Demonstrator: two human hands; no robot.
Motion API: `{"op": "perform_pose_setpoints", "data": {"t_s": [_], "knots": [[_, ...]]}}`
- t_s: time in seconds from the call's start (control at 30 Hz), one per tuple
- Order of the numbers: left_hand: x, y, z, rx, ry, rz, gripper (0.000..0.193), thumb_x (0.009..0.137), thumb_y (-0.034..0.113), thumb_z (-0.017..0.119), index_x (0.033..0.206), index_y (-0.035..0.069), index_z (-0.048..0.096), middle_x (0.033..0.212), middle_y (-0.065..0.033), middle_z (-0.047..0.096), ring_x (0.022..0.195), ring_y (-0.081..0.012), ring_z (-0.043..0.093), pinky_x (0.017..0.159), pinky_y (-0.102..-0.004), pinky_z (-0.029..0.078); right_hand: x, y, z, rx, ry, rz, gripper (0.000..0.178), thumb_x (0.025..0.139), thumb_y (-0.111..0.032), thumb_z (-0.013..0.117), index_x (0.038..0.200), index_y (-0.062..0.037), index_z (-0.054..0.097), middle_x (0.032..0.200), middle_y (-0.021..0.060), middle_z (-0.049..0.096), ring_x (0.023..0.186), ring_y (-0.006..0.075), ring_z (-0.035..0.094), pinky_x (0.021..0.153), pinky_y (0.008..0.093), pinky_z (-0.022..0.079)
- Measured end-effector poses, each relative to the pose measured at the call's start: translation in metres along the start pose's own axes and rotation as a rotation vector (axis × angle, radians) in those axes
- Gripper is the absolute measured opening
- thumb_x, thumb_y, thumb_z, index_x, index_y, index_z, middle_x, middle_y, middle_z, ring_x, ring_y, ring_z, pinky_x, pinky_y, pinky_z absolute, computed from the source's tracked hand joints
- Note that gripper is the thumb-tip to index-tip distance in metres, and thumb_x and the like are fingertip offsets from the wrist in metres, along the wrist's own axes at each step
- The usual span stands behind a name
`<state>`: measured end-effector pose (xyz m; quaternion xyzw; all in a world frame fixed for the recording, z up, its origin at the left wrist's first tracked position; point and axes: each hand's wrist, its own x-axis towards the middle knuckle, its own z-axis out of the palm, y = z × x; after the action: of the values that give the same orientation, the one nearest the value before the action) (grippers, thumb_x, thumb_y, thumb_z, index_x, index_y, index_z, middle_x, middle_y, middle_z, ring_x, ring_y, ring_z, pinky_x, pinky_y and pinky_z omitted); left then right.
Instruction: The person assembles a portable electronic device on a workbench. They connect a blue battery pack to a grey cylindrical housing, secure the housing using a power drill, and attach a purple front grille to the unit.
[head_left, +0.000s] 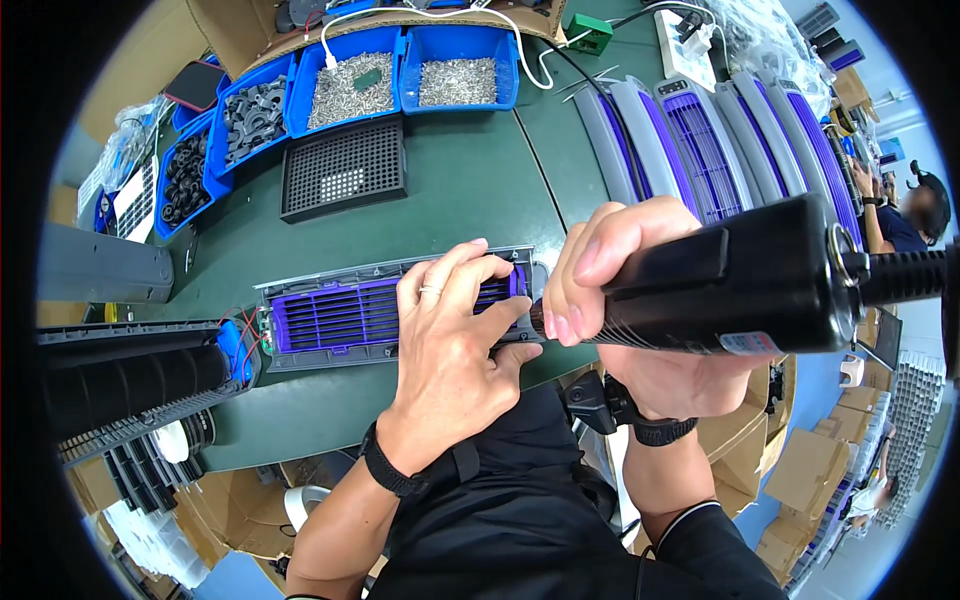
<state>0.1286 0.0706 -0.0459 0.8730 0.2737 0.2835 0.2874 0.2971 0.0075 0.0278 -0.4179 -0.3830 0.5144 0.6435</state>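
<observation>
A long grey panel with a purple grille (340,312) lies lengthwise across the bench before me. My left hand (450,345) spans its right part, fingers bent over the grille and the thumb at the near edge, gripping it. My right hand (592,265) is wrapped round a thick black electric screwdriver (735,270), held nearly level with its cable end to the right. The tool's tip points at the panel's right end, beside my left fingertips; my fingers hide the bit. Red wires (245,328) run from the panel's left end to an open dark housing (140,380).
Blue bins of screws (352,92) and black parts (255,120) line the back left. A black perforated tray (345,168) sits before them. Several grey-and-purple panels (700,150) stand at the back right. A grey casing (105,265) is at far left. Another person (905,215) is far right.
</observation>
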Motion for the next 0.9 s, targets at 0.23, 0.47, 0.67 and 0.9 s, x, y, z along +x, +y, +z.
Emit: {"op": "perform_pose_setpoints", "data": {"t_s": [0.23, 0.47, 0.67, 0.9], "knots": [[0.001, 0.001, -0.001, 0.003, -0.017, 0.0, 0.029, 0.063, 0.01, 0.091, 0.089, 0.006, 0.079, 0.132, -0.0186, 0.063, 0.134, -0.0393, 0.052, 0.112, -0.0539, 0.035, -0.004, 0.007, 0.004, 0.106, 0.087, -0.014, 0.105, 0.081, -0.093, 0.057, 0.117, 0.006, 0.056, 0.083, 0.0125, 0.058, 0.075, 0.0239, 0.06, 0.068, 0.037, 0.051], [0.001, 0.001, -0.001, 0.004, -0.017, 0.002, 0.028, 0.062, 0.01, 0.091, 0.087, 0.006, 0.08, 0.131, -0.0188, 0.064, 0.133, -0.0394, 0.053, 0.111, -0.0535, 0.036, 0.0, 0.008, -0.002, 0.053, 0.006, -0.08, 0.107, 0.08, -0.094, 0.056, 0.118, 0.0064, 0.056, 0.083, 0.0123, 0.058, 0.074, 0.0233, 0.06, 0.068, 0.0366, 0.051], [0.001, 0.001, 0.0, 0.0, -0.005, -0.001, 0.029, 0.061, 0.01, 0.091, 0.088, 0.006, 0.08, 0.131, -0.0173, 0.064, 0.132, -0.0384, 0.054, 0.111, -0.0534, 0.037, -0.008, 0.023, -0.005, 0.188, 0.194, -0.133, 0.106, 0.081, -0.094, 0.055, 0.116, 0.0062, 0.056, 0.082, 0.0124, 0.058, 0.074, 0.0233, 0.06, 0.068, 0.0365, 0.051], [0.0, 0.0, 0.001, 0.001, -0.002, -0.001, 0.028, 0.061, 0.009, 0.091, 0.087, 0.006, 0.079, 0.132, -0.0184, 0.064, 0.132, -0.0384, 0.054, 0.111, -0.0538, 0.037, -0.01, 0.028, -0.006, 0.219, 0.22, -0.134, 0.106, 0.081, -0.095, 0.054, 0.115, 0.0061, 0.056, 0.082, 0.0127, 0.058, 0.073, 0.0234, 0.06, 0.067, 0.0364, 0.051]]}}
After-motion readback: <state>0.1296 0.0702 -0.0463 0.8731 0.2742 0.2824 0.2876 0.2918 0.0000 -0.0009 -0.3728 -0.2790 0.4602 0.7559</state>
